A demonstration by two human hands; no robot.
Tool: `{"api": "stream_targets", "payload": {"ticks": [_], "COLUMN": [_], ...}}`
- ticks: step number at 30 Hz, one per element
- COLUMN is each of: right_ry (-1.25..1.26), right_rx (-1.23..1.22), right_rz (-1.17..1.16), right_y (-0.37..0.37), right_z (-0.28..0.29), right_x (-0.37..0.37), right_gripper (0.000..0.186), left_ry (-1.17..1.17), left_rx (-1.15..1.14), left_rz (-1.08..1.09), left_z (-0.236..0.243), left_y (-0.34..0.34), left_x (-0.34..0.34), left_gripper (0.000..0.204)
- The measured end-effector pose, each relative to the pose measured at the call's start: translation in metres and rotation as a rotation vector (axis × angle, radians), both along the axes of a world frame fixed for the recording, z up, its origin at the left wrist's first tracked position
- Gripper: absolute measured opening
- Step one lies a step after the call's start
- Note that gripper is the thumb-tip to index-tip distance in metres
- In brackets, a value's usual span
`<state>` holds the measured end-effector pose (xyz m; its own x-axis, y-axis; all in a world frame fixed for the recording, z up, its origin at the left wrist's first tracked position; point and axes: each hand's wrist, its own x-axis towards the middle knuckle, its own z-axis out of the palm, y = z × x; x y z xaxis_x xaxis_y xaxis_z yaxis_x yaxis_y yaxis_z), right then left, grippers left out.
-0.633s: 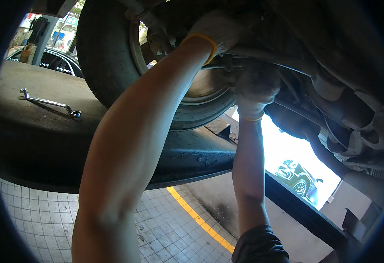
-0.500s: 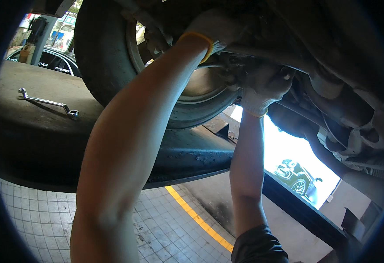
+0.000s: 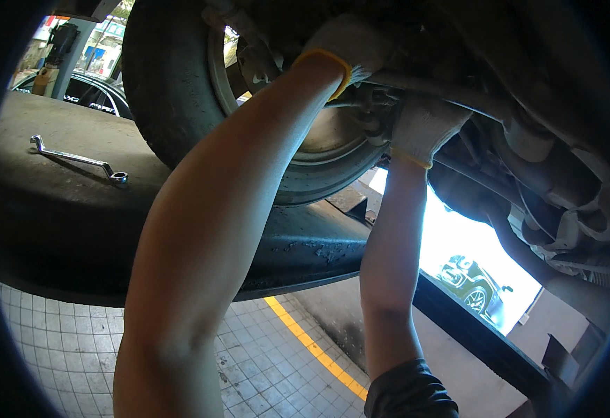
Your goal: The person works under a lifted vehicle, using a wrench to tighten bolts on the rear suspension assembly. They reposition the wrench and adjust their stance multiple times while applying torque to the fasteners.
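Observation:
Both my arms reach up into the underside of a raised car. My left hand, in a white knit glove with an orange cuff, is in the dark space above a slim metal rod, inward of the wheel. Below that rod, my right hand wears a similar white glove. Its fingers go up behind the rod into shadow. On both hands the fingers are hidden, and whatever they touch or hold does not show. The tyre and its inner rim are beside my left forearm.
A chrome double-ended ring spanner lies on the lift platform at left. Dark suspension parts hang at the right. Beneath are floor tiles and a yellow line. A bright screen-like panel shows a car.
My right hand has moved up, and its fingers have gone out of sight behind the rod. My left hand has shifted slightly right in the view.

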<state>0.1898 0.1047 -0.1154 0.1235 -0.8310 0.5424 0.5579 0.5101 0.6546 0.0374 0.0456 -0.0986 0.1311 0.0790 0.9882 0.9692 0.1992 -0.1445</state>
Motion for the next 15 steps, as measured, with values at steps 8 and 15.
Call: {"api": "stream_targets", "payload": {"ticks": [8,15], "right_ry": [-0.009,-0.218], "right_rx": [0.032,-0.227], "right_rz": [-0.285,0.025], "right_y": [0.015,0.006], "right_z": [-0.051,-0.068], "right_x": [-0.036,-0.046], "right_gripper": [0.025,0.022], "left_ry": [0.207,0.225], "left_rx": [0.407,0.444], "left_rz": [-0.113,-0.267], "left_z": [-0.029,-0.029], "left_y": [-0.019,-0.011], "left_x": [-0.007,-0.007], "left_gripper": [0.034,0.035]}}
